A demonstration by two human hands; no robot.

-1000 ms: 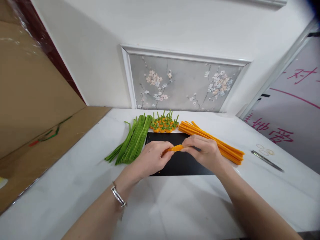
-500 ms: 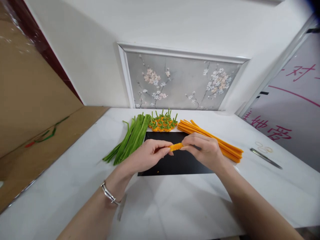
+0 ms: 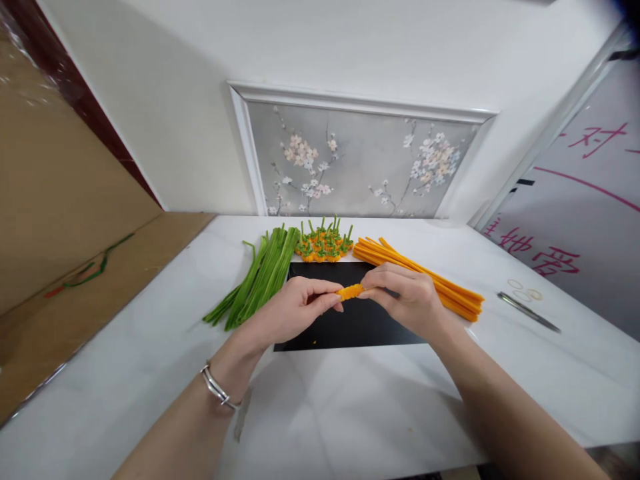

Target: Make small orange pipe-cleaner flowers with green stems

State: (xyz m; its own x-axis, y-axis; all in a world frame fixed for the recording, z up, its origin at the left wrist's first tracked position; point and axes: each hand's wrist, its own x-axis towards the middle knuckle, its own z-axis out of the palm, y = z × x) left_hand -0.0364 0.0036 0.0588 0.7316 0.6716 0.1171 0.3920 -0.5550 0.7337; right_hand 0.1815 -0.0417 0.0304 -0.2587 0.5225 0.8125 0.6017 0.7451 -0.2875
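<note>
Together, hands (image 3: 296, 308) (image 3: 407, 298) pinching an orange piece (image 3: 351, 291), black mat (image 3: 357, 329) beneath.

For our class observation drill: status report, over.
Left hand, right hand: both pinching ridged orange chenille-stem piece. Piece over black mat. Nothing visibly blocking either hand.

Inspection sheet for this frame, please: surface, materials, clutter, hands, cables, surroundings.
Surface: white marbled table, black mat on it.
Materials: orange piece; green strips left; orange strips right; small orange-and-green pieces beyond the mat.
Clutter: slim metallic tool and pale rings at right; orange speck on the mat.
Hands: left hand and right hand pinch opposite ends of the orange piece.
Cables: nothing seen.
Surroundings: flowered wall panel behind, board with reddish writing right, cardboard with green strand left.
</note>
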